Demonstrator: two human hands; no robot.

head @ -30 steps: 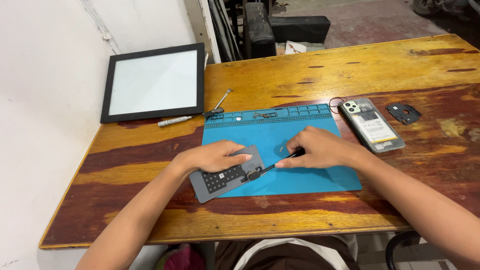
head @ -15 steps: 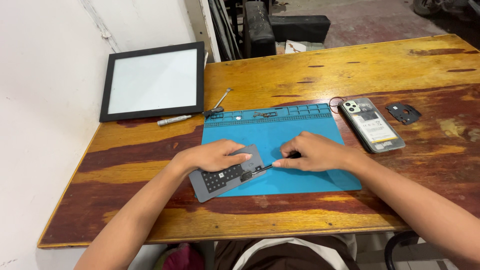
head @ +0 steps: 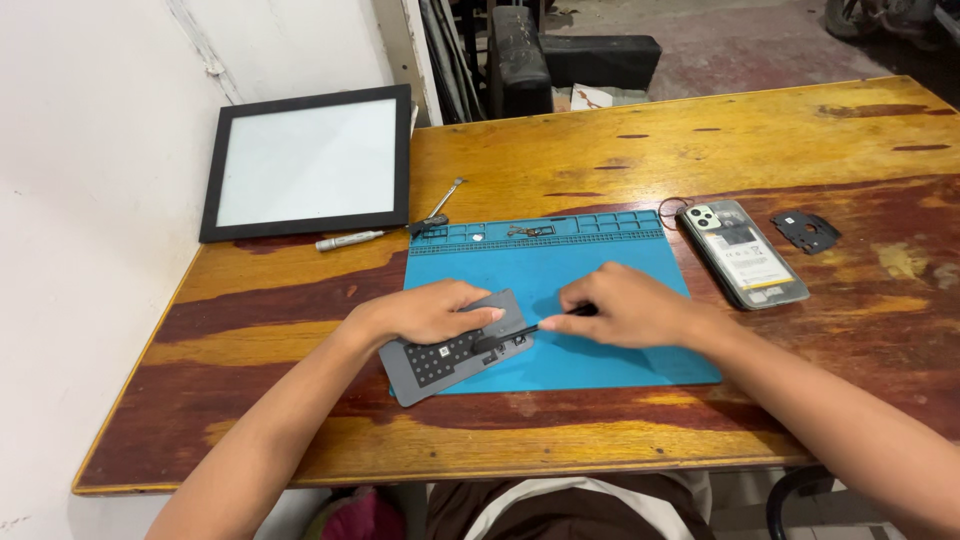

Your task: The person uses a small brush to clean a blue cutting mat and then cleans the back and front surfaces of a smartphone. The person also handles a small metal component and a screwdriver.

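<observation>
Left hand flat, pressing one grey device, half hidden, right hand pinched on one dark tool, tip hard to make out, one blue mat

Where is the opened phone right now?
In the head view the opened phone lies face down on the wooden table, just off the right edge of the blue mat, with a small black plate to its right.

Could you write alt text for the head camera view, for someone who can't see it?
A left hand steadies a grey device on a blue mat while the right hand works a thin black tool against it, on a wooden table.
</observation>
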